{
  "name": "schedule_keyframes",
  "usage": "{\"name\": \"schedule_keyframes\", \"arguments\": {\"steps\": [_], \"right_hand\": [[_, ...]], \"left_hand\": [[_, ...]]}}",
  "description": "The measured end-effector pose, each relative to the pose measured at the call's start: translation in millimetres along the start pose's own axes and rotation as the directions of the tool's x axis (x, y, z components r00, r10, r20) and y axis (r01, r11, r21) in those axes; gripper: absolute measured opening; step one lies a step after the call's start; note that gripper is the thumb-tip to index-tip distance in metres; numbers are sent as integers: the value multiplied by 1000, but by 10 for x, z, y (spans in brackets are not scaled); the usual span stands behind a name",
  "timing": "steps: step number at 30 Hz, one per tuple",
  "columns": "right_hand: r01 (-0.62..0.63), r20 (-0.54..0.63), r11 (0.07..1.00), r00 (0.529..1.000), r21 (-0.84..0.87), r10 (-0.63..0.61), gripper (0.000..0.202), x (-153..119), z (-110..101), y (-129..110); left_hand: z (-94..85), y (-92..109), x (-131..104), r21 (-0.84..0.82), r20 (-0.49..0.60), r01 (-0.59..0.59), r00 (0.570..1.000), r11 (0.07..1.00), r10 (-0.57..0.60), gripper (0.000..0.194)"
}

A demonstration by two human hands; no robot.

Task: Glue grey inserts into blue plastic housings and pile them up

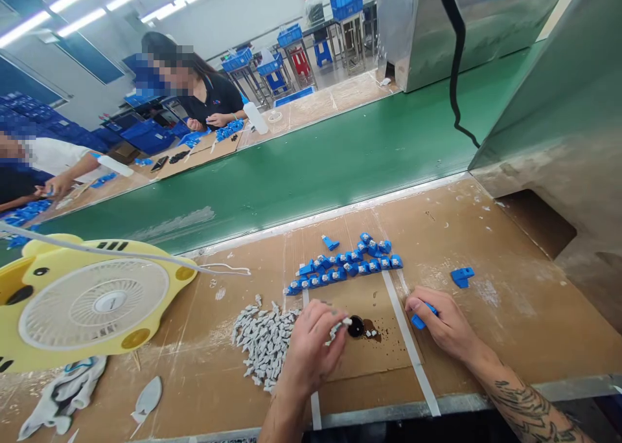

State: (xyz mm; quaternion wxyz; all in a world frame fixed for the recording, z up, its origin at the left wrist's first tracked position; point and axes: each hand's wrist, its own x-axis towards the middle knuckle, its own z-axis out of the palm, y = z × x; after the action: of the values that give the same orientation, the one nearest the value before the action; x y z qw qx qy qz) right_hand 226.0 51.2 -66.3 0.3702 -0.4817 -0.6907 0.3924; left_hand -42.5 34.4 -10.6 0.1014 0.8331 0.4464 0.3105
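My left hand (318, 339) pinches a small grey plastic part (340, 325) just left of a small round black container (356, 326). Dark wet spots and a few pale bits lie beside that container. My right hand (444, 320) is closed around a blue plastic part (424, 315), held above the cardboard. A heap of grey plastic parts (265, 342) spreads to the left of my left hand. Beyond both hands, blue parts with pale tips (343, 265) stand in rows. One loose blue part (462, 276) lies beyond my right hand.
A yellow fan (97, 300) with a white cable sits at the left, near a crumpled glove (65, 394). A green conveyor belt (291, 161) crosses behind the cardboard. Metal housing (558, 145) stands at the right. Two people work across the belt.
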Motion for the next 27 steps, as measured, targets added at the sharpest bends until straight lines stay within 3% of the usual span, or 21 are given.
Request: {"name": "schedule_keyframes", "arguments": {"steps": [2,4,9,12,15,18,20,22,24,27], "right_hand": [[1,-2,1000,1000,-4,-1,54,-2,4,7],[5,-8,1000,1000,-5,-6,55,-3,3,9],[-4,-5,1000,1000,-21,4,54,-5,-15,-16],[-13,2,999,1000,-31,13,54,-9,-21,-21],[-12,4,999,1000,-37,12,55,-11,-22,-14],[-10,-1,999,1000,-44,10,55,-11,-23,-11],[1,-5,999,1000,-40,-1,55,-10,-24,-14],[20,-11,999,1000,-41,-21,56,-10,-23,-19],[41,-23,998,999,-51,-42,58,-11,-20,-24],[56,-42,996,997,-64,-59,61,-11,-9,-27]], "left_hand": [[-72,132,-20,35,-130,-93,987,995,97,28],[-116,219,-90,38,-190,-145,970,989,150,30],[-121,208,-509,61,-127,-42,991,997,50,6],[-132,186,-713,150,-175,-85,978,985,111,6],[-188,227,-699,198,-209,-191,950,961,232,11],[-229,315,-501,104,-182,-186,962,977,202,18],[-205,380,-337,-68,-233,-135,965,988,116,25],[-139,432,-201,-325,-298,-32,952,945,-70,23],[-56,458,-124,-611,-265,102,908,785,-324,19],[37,445,-113,-866,-39,272,801,421,-598,35]]}}
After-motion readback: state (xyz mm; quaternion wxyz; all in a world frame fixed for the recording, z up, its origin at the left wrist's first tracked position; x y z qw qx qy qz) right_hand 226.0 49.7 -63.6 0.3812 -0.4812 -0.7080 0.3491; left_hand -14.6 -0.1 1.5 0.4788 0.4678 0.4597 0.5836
